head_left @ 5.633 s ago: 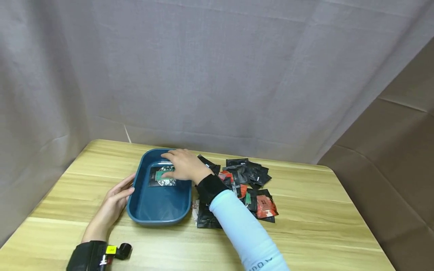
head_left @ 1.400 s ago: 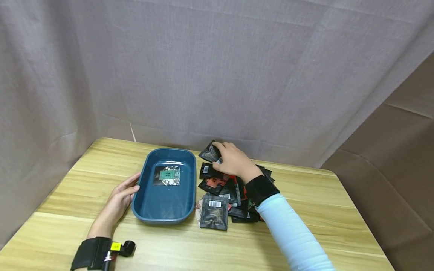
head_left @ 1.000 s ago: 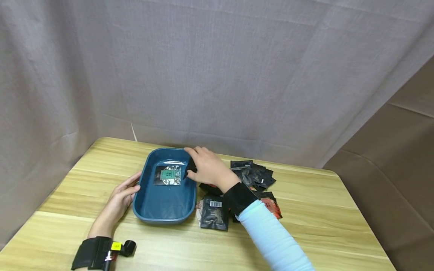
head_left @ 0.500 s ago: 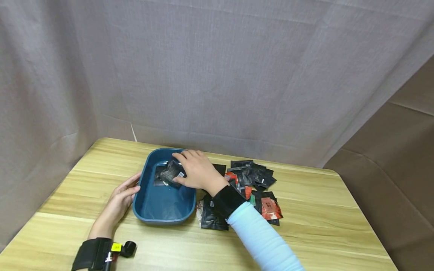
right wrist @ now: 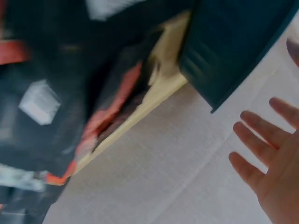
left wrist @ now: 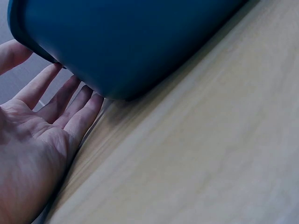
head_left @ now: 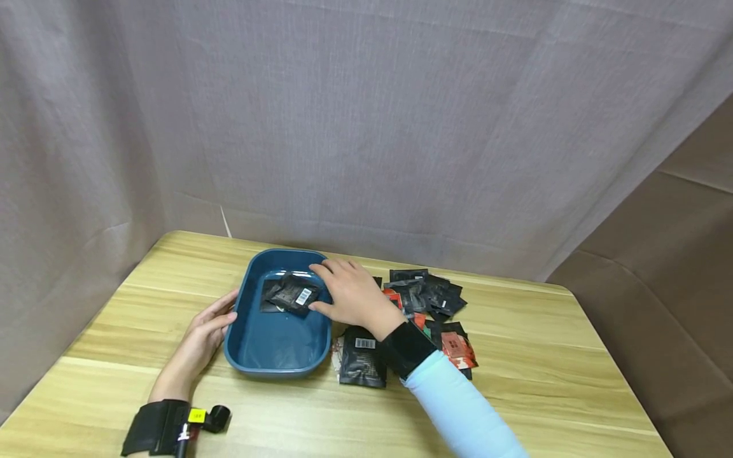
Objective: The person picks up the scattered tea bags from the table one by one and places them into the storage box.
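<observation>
My left hand (head_left: 200, 340) rests against the left outer wall of a dark blue plastic tray (head_left: 280, 369), its thumb by the rim. In the left wrist view the fingers (left wrist: 65, 102) touch the wall and look nearly straight. Inside the tray, a black packet (head_left: 292, 294) with a barcode lies over another packet (head_left: 268, 301), covering most of it. My right hand (head_left: 357, 296) hovers over the tray's right rim with fingers spread and nothing held. The right wrist view shows its fingers (right wrist: 261, 137) apart, beyond the tray's edge.
Right of the tray lies a loose heap of black packets (head_left: 438, 296), some with red or green labels. One packet with a barcode (head_left: 363, 366) sits at the near left of the heap. A grey curtain (head_left: 366, 127) hangs behind the wooden table (head_left: 538, 381).
My right hand took a black packet from the back of the heap, carried it left into the tray and let it go over the first packet. It has since drawn back right.
</observation>
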`<state>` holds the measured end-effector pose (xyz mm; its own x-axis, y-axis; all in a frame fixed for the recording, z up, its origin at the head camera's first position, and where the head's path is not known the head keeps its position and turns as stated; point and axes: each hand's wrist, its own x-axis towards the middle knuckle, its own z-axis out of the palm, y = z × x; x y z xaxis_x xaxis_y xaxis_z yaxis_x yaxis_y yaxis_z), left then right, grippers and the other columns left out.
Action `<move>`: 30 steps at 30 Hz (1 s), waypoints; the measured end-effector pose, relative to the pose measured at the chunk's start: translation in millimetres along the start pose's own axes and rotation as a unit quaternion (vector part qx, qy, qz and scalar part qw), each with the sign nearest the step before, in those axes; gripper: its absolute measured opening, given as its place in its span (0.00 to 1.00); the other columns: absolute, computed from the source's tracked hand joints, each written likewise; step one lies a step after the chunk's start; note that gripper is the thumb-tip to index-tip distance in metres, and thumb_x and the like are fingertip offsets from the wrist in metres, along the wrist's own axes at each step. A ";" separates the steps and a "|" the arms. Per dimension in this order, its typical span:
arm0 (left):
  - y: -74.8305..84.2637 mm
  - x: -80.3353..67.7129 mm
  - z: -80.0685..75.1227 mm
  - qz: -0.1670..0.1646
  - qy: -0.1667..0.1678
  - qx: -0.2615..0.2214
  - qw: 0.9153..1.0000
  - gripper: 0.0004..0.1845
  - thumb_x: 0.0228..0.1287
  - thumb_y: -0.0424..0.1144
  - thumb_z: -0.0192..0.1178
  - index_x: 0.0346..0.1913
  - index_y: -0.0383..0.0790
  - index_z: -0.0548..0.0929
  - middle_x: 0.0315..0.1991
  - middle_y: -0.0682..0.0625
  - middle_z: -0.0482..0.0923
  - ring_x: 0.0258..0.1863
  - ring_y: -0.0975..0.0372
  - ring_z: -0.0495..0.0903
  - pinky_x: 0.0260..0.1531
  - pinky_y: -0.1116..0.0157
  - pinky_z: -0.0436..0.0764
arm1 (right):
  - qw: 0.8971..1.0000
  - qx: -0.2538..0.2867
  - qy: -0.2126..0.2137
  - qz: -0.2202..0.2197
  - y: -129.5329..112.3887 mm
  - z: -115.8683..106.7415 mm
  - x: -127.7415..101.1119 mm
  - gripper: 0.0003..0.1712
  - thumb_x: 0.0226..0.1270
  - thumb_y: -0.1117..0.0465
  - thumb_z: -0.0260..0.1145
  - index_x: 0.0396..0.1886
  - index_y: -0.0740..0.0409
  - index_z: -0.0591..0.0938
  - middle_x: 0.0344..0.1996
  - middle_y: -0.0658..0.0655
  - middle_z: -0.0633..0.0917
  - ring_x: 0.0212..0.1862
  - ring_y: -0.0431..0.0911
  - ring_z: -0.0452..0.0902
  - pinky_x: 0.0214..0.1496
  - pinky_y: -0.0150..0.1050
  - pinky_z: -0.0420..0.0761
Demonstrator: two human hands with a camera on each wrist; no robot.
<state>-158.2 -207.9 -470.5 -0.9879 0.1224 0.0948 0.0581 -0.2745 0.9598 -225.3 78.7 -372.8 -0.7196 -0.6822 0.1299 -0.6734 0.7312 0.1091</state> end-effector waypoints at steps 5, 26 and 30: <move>0.9 -0.5 0.4 -0.003 0.002 0.003 1.000 0.31 0.74 0.30 0.49 0.74 0.22 0.53 0.60 0.59 0.70 0.59 0.72 0.71 0.55 0.74 0.73 | 1.000 -0.006 0.023 0.004 2.4 5.9 -26.9 0.42 0.68 0.35 0.61 0.73 0.53 0.68 0.66 0.59 0.74 0.67 0.51 0.68 0.69 0.49 0.67; -1.3 0.0 0.2 0.006 -0.005 -0.017 1.000 0.30 0.74 0.29 0.49 0.74 0.24 0.55 0.60 0.58 0.71 0.59 0.70 0.73 0.54 0.72 0.75 | 0.994 0.063 -0.076 -0.042 -5.6 13.6 -126.3 0.45 0.64 0.33 0.64 0.73 0.52 0.67 0.72 0.59 0.65 0.72 0.53 0.61 0.70 0.53 0.65; -1.1 0.2 1.7 0.006 -0.002 -0.016 1.000 0.31 0.73 0.29 0.49 0.74 0.23 0.54 0.59 0.58 0.72 0.58 0.70 0.73 0.53 0.72 0.76 | 0.994 0.049 -0.091 -0.042 -6.5 17.6 -133.9 0.47 0.63 0.32 0.64 0.74 0.52 0.66 0.75 0.60 0.61 0.73 0.54 0.58 0.71 0.54 0.63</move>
<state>-158.3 -205.9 -471.0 -0.9868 0.1220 0.1067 0.0647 -0.3071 0.9495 -127.7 165.1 -408.3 -0.6730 -0.7374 -0.0572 -0.7391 0.6735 0.0134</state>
